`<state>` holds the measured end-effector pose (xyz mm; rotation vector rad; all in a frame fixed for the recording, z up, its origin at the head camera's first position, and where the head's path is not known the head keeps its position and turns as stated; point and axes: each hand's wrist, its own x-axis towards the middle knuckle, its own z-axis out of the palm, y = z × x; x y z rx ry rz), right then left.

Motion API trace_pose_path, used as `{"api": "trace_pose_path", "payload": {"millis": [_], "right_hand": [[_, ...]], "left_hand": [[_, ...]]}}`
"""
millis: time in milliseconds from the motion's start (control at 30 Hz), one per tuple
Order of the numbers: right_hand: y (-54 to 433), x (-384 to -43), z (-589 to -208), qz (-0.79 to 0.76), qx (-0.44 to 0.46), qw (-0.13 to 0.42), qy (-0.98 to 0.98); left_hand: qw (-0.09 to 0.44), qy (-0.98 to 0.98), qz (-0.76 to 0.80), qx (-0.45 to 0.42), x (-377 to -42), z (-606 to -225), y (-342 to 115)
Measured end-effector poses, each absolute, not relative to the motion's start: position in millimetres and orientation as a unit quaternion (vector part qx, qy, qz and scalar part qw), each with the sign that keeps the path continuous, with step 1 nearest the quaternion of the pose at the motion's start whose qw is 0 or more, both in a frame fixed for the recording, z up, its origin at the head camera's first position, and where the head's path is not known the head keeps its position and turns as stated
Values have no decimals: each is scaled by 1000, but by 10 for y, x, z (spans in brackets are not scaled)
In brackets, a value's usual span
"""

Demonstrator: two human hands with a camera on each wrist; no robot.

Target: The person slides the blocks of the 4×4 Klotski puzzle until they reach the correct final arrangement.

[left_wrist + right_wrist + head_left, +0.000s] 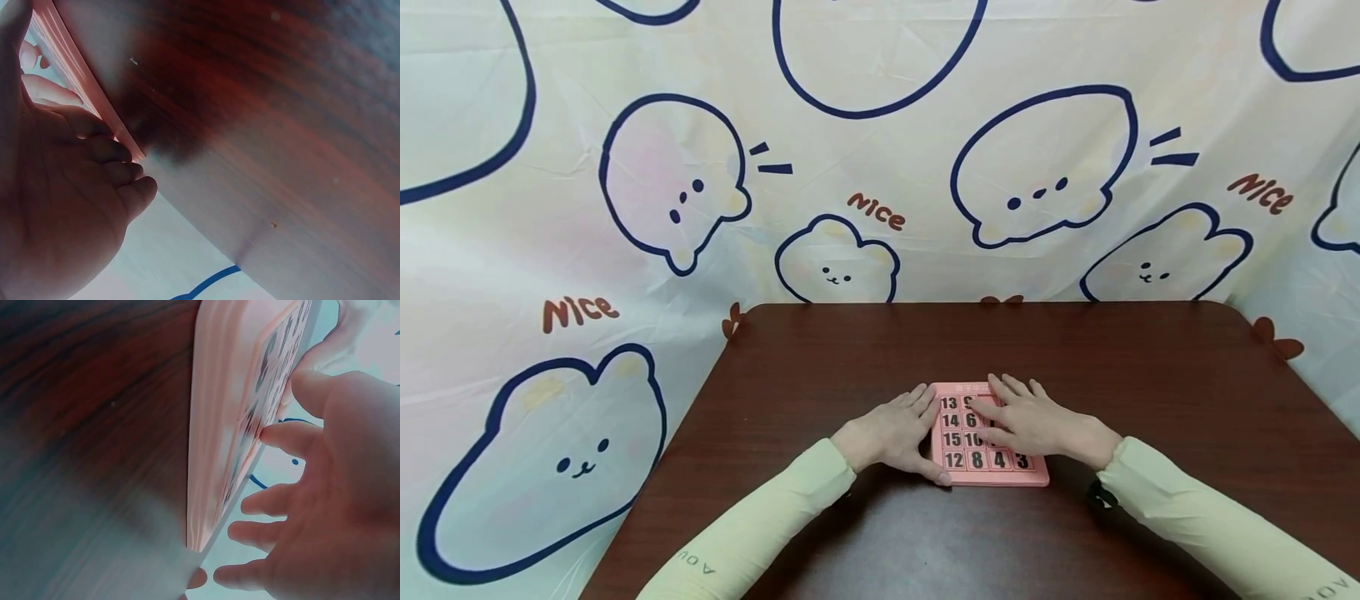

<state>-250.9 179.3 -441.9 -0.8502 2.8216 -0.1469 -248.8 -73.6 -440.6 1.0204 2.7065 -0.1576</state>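
The pink number puzzle lies flat on the bench. The left hand lies along its left edge, fingers extended and thumb spread toward the near corner. The right hand reaches over the face with fingers splayed, hiding most upper-right tiles; 13, 14, 15, 12, 8 and 4 read clearly, 3 is partly covered. The right wrist view foreshortens the numbers beyond reading. Both sleeves run out of frame.
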Motion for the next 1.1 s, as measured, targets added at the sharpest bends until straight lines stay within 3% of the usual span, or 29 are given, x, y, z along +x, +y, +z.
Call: {"api": "trace_pose_path", "payload": {"millis": [600,1100], "right_hand": [[2197,-2427,-4393,-52,-227,90,968],[2053,-2429,-4430,-56,-251,90,962]], "left_hand": [[122,927,-61,348,-2481,-4372,-729],[120,928,-61,347,-2484,-4397,-730]]}}
